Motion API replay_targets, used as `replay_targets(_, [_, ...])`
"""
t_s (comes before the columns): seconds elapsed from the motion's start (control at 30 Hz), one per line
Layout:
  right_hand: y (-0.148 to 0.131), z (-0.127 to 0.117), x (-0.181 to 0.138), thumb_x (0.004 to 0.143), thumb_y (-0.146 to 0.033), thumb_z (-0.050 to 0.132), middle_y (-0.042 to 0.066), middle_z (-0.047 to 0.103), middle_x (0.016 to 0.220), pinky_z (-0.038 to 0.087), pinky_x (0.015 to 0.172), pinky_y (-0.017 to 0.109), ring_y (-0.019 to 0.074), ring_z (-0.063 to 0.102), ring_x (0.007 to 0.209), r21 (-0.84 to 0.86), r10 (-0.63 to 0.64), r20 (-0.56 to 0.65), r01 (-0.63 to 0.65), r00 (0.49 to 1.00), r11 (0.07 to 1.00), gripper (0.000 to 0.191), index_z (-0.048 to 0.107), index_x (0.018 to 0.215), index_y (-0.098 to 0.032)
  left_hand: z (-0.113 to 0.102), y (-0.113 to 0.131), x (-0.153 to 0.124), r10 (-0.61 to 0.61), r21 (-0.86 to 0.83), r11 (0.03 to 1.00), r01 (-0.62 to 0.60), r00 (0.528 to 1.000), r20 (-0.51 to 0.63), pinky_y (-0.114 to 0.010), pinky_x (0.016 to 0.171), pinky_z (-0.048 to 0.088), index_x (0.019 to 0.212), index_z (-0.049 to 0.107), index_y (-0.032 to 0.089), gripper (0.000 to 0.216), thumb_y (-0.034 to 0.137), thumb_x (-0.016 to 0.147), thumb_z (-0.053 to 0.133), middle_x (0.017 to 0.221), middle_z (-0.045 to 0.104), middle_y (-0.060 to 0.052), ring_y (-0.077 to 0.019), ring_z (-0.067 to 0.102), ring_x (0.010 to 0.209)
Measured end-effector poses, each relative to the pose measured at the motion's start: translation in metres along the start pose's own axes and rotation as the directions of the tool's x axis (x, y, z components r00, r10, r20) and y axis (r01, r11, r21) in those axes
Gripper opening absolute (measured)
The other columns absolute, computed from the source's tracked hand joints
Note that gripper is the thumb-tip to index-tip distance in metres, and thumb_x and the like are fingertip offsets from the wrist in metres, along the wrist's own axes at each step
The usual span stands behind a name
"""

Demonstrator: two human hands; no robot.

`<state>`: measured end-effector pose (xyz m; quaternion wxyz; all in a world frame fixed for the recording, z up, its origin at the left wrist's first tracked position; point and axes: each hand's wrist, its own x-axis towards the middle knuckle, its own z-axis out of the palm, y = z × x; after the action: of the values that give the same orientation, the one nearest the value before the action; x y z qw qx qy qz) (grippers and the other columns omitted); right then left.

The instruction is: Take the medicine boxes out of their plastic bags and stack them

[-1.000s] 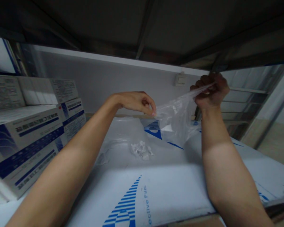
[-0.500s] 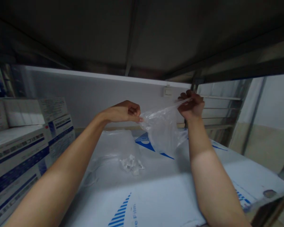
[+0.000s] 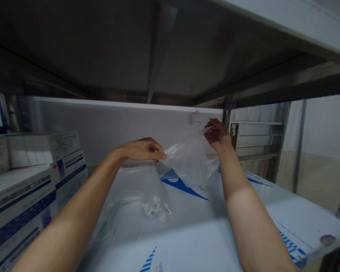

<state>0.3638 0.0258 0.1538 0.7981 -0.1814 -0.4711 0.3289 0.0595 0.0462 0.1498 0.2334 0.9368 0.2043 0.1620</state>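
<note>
At the centre of the frame, the left hand (image 3: pixel 143 150) is pinching one edge of a clear plastic bag (image 3: pixel 189 160), fingers closed on it, while the right hand (image 3: pixel 218 134) is gripping the opposite edge, higher up. The bag is hanging between them above a white shelf sheet (image 3: pixel 204 234) printed in blue. Stacked boxes (image 3: pixel 31 189) at lower left are bearing blue lettering too blurred to read.

- A stockroom or warehouse store, by the look of it.
- Metal shelving (image 3: pixel 164 56) spans overhead, with more metal racks (image 3: pixel 255 139) at the back right.
- Stacked printed cartons (image 3: pixel 31 177) line the left side.
- The shelf surface (image 3: pixel 215 241) still wears white protective film with blue print.
</note>
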Motion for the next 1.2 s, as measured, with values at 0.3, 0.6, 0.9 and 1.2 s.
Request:
replay_targets(0.3, [0.007,-0.002,0.01,0.062,-0.019,0.074,-0.009,0.039,0.049,0.038,0.042,0.019,0.0056,0.039,0.042,-0.181,-0.006,-0.138,-0.02,0.99,0.983,0.025,0.05,0.062,-0.023,0.0,-0.005,0.004,-0.008,-0.296,0.949,-0.111,0.928,-0.372,-0.027,0.072,0.048,0.076,0.048,0.02,0.032,0.038,0.073,0.075,0.076,0.062,0.001,-0.0163,0.063,0.077])
replay_targets(0.6, [0.026,0.002,0.021,0.062,-0.011,0.076,-0.004,0.059,0.066,0.047,0.052,0.022,0.0119,0.06,0.062,-0.557,-0.108,-0.308,-0.087,0.945,0.826,0.028,0.05,0.065,-0.022,0.009,-0.022,0.015,-0.208,-0.573,0.813,-0.101,0.869,-0.448,-0.032,0.07,0.053,0.133,0.03,0.036,0.074,0.015,0.071,0.063,0.074,0.059,0.007,-0.0179,0.069,0.073])
replay_targets(0.9, [0.021,0.061,-0.005,0.085,-0.049,0.065,0.004,0.072,0.111,0.046,0.091,0.032,0.0215,0.063,0.109,-0.756,0.117,0.483,0.345,0.868,0.557,0.028,0.071,0.097,-0.024,0.018,-0.038,0.025,-0.077,-0.241,0.967,-0.078,0.816,-0.573,-0.022,0.054,0.045,0.119,0.058,0.029,0.044,0.023,0.075,0.058,0.094,0.059,-0.002,-0.0146,0.059,0.069])
replay_targets(1.2, [0.057,0.06,-0.021,0.073,-0.044,0.077,0.001,0.07,0.077,0.048,0.069,0.028,0.0169,0.062,0.074,-0.758,0.377,0.546,0.25,0.748,0.602,0.025,0.07,0.074,-0.02,0.01,-0.029,0.02,0.108,-0.201,0.945,-0.256,0.829,-0.549,-0.026,0.078,0.049,0.114,0.067,0.023,0.04,0.032,0.075,0.069,0.105,0.066,-0.004,-0.02,0.062,0.095])
